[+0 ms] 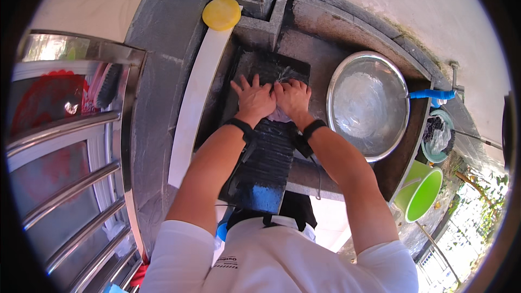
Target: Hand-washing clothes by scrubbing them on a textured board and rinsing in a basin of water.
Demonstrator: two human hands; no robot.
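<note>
A dark ribbed washboard slopes down toward my body inside the stone sink. On its upper part lies a wet, pale purplish cloth, mostly hidden beneath my hands. My right hand presses down on it with curled fingers closed on the fabric. Beside it, my left hand rests with its fingers spread over the board, and its thumb side meets my right hand. Whether cloth lies under the left palm is hidden. Both wrists wear black bands.
A round metal basin of water stands right in the stone sink, near a blue tap hose. A yellow round object tops the white strip. Outside are a green bucket, a teal basin and metal window bars.
</note>
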